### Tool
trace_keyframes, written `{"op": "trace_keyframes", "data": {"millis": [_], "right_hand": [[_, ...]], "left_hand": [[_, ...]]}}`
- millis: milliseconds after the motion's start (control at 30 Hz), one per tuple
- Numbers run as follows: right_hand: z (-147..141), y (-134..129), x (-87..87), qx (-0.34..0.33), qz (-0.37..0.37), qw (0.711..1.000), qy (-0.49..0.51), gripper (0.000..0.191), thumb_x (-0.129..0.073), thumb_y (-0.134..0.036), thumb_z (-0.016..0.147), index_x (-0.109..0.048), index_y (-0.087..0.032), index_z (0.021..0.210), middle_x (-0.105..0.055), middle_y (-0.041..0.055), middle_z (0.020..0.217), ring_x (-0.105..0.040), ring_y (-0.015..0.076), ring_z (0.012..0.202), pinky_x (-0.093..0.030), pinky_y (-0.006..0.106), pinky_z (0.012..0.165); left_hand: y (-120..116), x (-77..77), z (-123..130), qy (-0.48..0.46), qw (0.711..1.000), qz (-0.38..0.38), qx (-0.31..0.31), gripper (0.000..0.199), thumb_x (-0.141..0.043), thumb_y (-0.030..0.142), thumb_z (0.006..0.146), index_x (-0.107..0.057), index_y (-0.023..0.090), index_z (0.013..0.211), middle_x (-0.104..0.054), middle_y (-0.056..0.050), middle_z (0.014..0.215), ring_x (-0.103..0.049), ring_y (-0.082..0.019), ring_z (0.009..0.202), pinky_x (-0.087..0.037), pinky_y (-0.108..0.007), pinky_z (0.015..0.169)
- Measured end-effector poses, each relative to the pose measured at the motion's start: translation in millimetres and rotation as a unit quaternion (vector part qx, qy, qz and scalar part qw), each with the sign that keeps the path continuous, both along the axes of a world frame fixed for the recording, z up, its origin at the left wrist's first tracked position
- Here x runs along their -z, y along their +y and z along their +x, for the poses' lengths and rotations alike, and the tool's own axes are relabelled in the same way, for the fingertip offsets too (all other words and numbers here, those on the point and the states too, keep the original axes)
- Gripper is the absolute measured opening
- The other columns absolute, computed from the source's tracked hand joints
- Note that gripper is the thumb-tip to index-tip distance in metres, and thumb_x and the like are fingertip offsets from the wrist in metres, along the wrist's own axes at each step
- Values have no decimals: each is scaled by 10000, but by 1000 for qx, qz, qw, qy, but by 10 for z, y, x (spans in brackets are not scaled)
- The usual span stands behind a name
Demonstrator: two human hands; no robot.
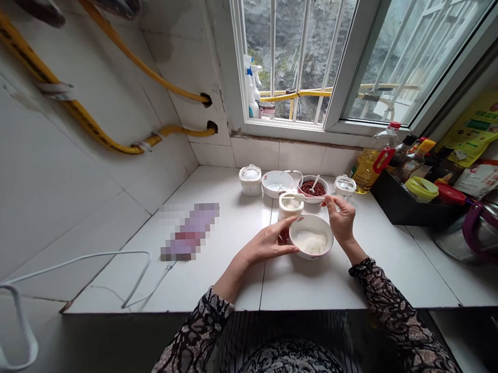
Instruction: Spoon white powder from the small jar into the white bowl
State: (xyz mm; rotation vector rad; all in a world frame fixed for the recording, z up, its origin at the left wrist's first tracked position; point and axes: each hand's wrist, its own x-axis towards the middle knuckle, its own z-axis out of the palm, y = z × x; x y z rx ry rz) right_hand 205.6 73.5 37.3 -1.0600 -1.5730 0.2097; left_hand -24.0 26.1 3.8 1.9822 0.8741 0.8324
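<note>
My left hand (271, 241) grips the left side of a white bowl (313, 255), fingers at its far rim and thumb at its near side. A pale white powder or grain (312, 242) lies in that bowl. Between the fingertips of my right hand (341, 217) is the handle of a white spoon (299, 198). The spoon lies level over a small white jar (291, 212) with whitish contents, just behind the bowl. Whether the spoon carries anything is too small to tell.
Behind stand a lidded white jar (251, 181), a white bowl (277, 185), a bowl of red beans (313, 187) with a spoon, and another jar (344, 186). An oil bottle (370, 160) and a black condiment box (408, 205) are right. A blurred phone-like object (195, 229) with a cable lies left.
</note>
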Motion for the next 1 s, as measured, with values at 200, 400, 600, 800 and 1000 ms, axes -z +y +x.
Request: {"op": "trace_keyframes", "data": {"millis": [200,400,600,800,1000], "right_hand": [[76,-48,-33,-99,-96,990,-33,484,-542,-530,926,-569,-218,558,-610,4,548,-556,163,552,-450,305,612],[-5,-84,50,-178,-57,962,-198,447,-538,-445,944,-581,-219,561,-620,15,568,-558,171,605,-471,354,747],[4,-104,10,-143,-91,976,-140,441,-536,-437,930,-571,-220,547,-616,10,554,-548,162,579,-457,335,721],[44,-85,-24,-133,-156,977,-59,486,-565,-529,886,-563,-213,516,-589,2,503,-524,147,510,-433,289,580],[38,-73,-14,-140,-181,973,-37,493,-574,-549,861,-551,-210,504,-583,6,503,-523,143,507,-441,283,571]], "left_hand": [[9,33,-11,10,1000,2,-7,769,-746,505,830,-422,269,1487,-646,-57,1036,-596,-210,856,-538,-373,771],[7,46,-13,-8,1000,5,3,763,-725,503,850,-397,265,1497,-642,-36,950,-601,-197,814,-533,-358,756],[15,55,-15,2,1000,10,-2,762,-731,507,842,-415,259,1489,-627,-26,917,-582,-191,793,-524,-353,745],[17,54,-10,6,1000,3,-9,777,-748,509,825,-430,238,1481,-617,-37,945,-573,-199,814,-525,-358,743],[13,46,-8,8,1000,0,-7,776,-749,492,831,-420,237,1486,-629,-45,962,-590,-206,836,-539,-364,761]]}}
